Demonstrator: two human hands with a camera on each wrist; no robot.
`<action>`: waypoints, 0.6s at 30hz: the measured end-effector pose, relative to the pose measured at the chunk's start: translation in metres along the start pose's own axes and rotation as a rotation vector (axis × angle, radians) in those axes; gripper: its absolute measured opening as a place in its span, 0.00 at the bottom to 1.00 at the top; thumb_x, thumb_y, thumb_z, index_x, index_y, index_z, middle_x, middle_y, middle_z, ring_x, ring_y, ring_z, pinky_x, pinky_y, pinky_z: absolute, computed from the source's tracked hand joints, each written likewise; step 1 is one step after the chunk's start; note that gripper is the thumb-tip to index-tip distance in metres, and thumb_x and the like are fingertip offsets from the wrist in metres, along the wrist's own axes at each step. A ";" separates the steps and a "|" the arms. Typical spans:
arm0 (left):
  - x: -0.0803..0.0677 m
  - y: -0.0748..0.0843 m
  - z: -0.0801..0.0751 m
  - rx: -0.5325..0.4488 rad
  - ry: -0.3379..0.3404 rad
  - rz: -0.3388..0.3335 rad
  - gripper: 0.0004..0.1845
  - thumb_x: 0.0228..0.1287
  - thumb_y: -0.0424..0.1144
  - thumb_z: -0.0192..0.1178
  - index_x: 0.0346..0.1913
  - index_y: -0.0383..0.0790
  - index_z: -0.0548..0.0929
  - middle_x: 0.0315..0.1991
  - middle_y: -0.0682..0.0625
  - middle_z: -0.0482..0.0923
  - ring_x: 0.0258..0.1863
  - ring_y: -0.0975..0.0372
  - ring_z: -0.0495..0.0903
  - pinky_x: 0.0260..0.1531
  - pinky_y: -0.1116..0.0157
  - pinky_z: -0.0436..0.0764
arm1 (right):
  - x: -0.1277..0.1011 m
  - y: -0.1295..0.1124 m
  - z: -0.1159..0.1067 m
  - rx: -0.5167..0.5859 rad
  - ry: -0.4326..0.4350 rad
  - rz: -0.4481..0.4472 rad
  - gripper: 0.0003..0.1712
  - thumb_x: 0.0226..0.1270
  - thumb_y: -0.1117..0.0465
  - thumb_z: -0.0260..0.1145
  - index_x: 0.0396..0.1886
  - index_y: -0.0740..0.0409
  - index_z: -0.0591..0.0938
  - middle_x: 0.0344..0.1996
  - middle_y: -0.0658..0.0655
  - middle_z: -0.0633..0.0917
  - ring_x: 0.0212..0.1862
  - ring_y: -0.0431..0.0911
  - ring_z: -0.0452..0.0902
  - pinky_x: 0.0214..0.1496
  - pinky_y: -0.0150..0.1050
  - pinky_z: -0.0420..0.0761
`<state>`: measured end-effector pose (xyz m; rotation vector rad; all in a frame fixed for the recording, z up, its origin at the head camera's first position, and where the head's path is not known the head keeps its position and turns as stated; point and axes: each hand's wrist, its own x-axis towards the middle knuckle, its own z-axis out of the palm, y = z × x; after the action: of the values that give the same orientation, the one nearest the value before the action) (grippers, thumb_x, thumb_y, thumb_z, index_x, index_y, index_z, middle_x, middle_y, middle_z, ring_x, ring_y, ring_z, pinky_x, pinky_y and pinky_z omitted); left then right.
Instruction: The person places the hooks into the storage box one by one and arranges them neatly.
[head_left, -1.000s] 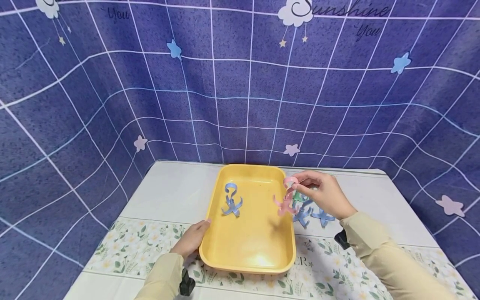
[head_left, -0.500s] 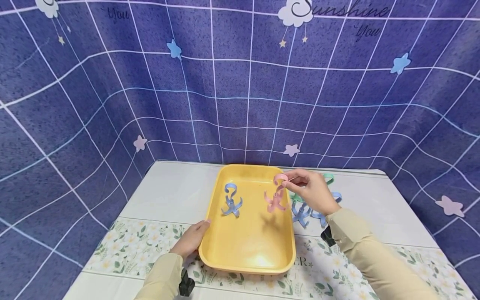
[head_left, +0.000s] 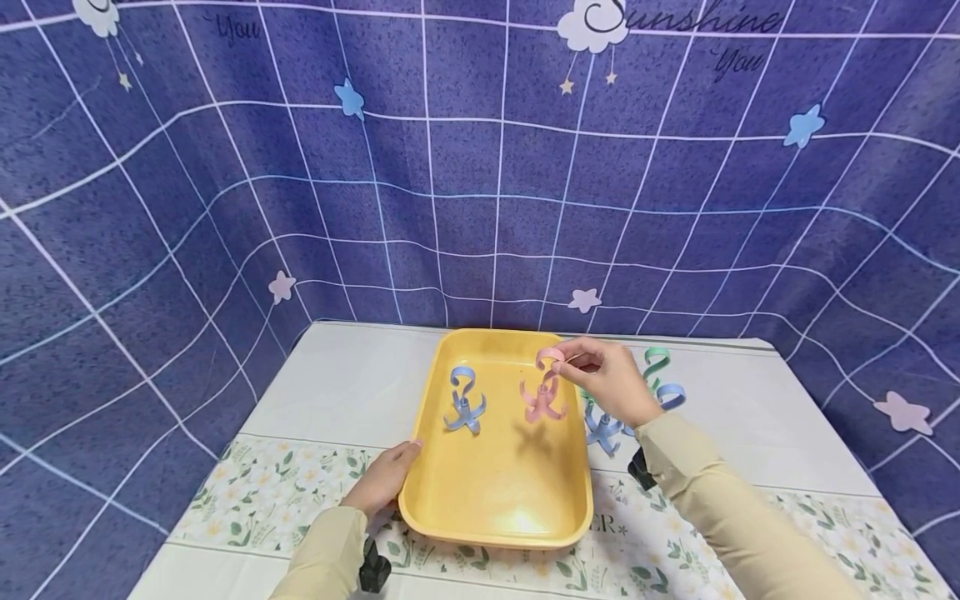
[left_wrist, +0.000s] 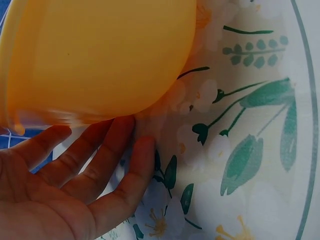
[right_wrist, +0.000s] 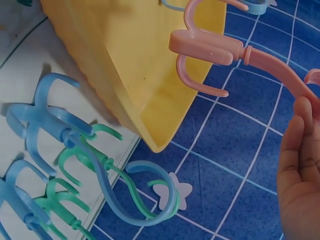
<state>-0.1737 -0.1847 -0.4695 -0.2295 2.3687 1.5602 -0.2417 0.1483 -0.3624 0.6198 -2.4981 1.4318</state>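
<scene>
My right hand (head_left: 606,382) pinches a pink multi-prong hanging hook (head_left: 543,403) by its curved top, holding it upright over the right half of a yellow tray (head_left: 495,500). A shadow below it shows on the tray floor. Inside the tray, at left, stands a blue multi-prong hook (head_left: 465,412). My left hand (head_left: 384,477) holds the tray's left side, thumb at the rim; in the left wrist view its fingers (left_wrist: 117,145) lie against the outer wall. The right wrist view shows the pink hook's prongs pointing away from my fingers.
Right of the tray, blue hooks (right_wrist: 42,117) and green hooks (right_wrist: 85,152) stand close together on the cloth, partly behind my right hand in the head view. A flowered cloth (head_left: 270,492) covers the table. Behind hangs a blue gridded curtain (head_left: 480,167).
My right hand has carried the pink hook left, from the tray's right edge to further inside over its floor. My left hand and the blue hook in the tray have stayed put.
</scene>
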 end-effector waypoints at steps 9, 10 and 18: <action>0.000 0.000 0.001 -0.019 -0.017 0.008 0.32 0.83 0.55 0.42 0.71 0.30 0.70 0.42 0.43 0.84 0.35 0.56 0.85 0.34 0.56 0.85 | 0.003 0.002 0.010 0.016 -0.034 0.000 0.11 0.65 0.68 0.73 0.47 0.63 0.88 0.41 0.59 0.89 0.38 0.47 0.86 0.43 0.36 0.84; 0.000 0.000 0.001 -0.021 -0.021 0.011 0.32 0.83 0.55 0.42 0.71 0.29 0.70 0.42 0.43 0.84 0.35 0.56 0.85 0.34 0.56 0.85 | 0.003 0.002 0.011 0.016 -0.038 0.008 0.11 0.65 0.68 0.73 0.47 0.63 0.88 0.41 0.58 0.89 0.38 0.47 0.86 0.43 0.36 0.84; 0.000 -0.001 -0.001 -0.024 -0.022 0.016 0.32 0.83 0.55 0.42 0.71 0.29 0.70 0.43 0.42 0.84 0.36 0.56 0.85 0.35 0.56 0.85 | 0.006 0.005 0.023 0.017 -0.063 0.023 0.11 0.66 0.68 0.72 0.48 0.63 0.88 0.44 0.60 0.89 0.39 0.50 0.87 0.45 0.44 0.85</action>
<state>-0.1732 -0.1857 -0.4701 -0.1982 2.3414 1.5911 -0.2483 0.1293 -0.3753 0.6512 -2.5510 1.4658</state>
